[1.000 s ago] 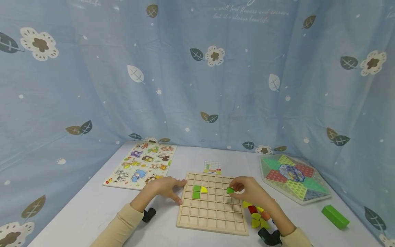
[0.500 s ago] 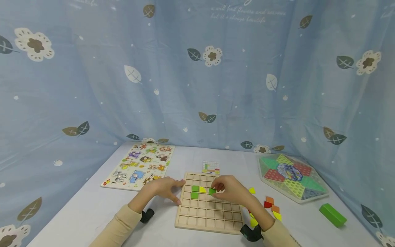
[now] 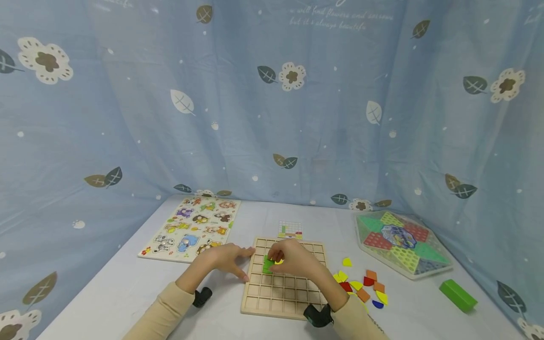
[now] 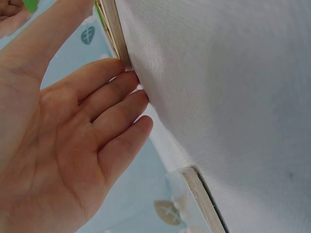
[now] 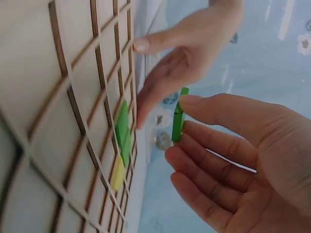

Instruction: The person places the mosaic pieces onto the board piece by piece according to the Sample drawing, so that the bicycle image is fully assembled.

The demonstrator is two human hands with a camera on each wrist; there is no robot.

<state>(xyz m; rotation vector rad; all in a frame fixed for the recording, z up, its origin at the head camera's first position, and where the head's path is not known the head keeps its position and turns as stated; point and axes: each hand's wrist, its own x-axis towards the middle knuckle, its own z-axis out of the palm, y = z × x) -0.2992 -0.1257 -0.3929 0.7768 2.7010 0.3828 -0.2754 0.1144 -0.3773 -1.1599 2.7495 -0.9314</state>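
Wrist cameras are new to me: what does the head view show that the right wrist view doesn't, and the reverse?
Only the head view: animal puzzle, hexagonal board, green box, pattern card and loose pieces.

Only the right wrist view: the palm of the right hand, with a green piece plainly pinched in its fingers.

Both: the right hand, left hand, grid board, yellow piece.
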